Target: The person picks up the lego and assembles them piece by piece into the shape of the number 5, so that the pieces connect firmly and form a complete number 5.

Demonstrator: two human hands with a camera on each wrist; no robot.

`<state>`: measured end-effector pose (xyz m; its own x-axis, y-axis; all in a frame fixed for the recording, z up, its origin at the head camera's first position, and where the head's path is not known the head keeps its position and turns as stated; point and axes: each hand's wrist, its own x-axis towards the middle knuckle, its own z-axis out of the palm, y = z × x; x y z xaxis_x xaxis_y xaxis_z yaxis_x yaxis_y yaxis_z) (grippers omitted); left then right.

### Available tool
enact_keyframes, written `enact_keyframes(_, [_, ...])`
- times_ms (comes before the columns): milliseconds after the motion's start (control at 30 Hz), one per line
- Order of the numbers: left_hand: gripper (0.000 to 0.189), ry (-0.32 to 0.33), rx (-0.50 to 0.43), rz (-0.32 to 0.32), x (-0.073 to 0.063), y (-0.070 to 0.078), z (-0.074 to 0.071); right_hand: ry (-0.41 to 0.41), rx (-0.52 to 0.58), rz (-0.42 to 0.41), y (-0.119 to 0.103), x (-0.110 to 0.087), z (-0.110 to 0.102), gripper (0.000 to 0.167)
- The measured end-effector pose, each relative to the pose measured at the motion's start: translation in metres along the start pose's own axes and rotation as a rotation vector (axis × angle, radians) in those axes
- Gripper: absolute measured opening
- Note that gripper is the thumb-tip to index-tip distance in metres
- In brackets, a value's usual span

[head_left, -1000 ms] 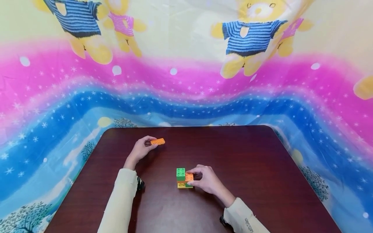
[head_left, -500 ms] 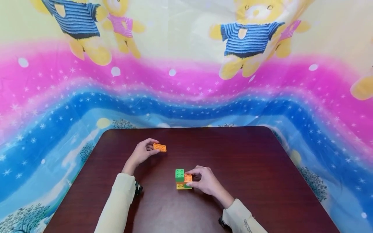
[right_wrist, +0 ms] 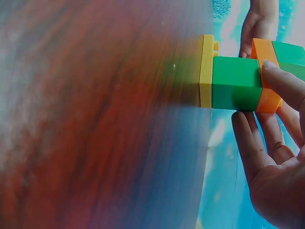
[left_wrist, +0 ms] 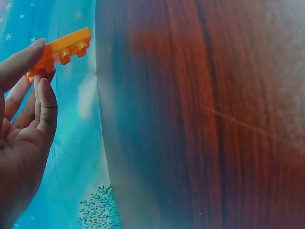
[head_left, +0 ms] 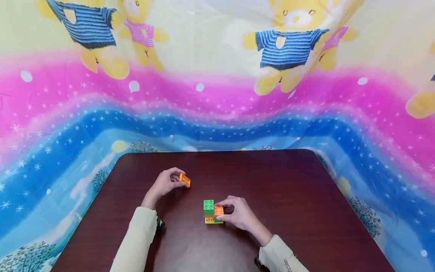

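Observation:
Over the table's left half, my left hand (head_left: 164, 183) pinches a flat orange building brick (head_left: 184, 180) between thumb and fingers. The brick is tilted; its studs show in the left wrist view (left_wrist: 64, 55). To the right and nearer me stands a small stack of bricks. At its base is a yellow plate brick (right_wrist: 206, 71), with a green block (right_wrist: 236, 83) on it, then an orange brick (right_wrist: 269, 100). Another green block (head_left: 209, 207) tops its left side. My right hand (head_left: 239, 214) grips the stack from the right, thumb and fingers at the orange layer.
The dark red wooden table (head_left: 289, 189) has rounded far corners. Behind and at both sides hangs a patterned cloth (head_left: 217, 94) with bears and snowflakes. Dark straps show at both wrists below the pale sleeves (head_left: 134, 234).
My left hand has come a little nearer to me and turned the orange brick from lying nearly level to a steep tilt. The right hand still holds the stack in place.

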<state>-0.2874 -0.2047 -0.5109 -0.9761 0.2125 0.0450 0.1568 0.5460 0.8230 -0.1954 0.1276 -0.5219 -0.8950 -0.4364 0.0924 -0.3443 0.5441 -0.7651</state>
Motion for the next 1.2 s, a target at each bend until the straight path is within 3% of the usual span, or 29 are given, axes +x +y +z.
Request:
enact_keyframes(767, [0.041,-0.053,0.098,0.044,0.002,-0.008,0.007,0.004,-0.007,-0.019,0.002,0.001,0.001,0.040])
enact_keyframes(1200, [0.044,-0.092,0.100,0.056,0.008,-0.009,0.017,0.003,0.004,-0.018,0.001,0.000,0.001,0.040])
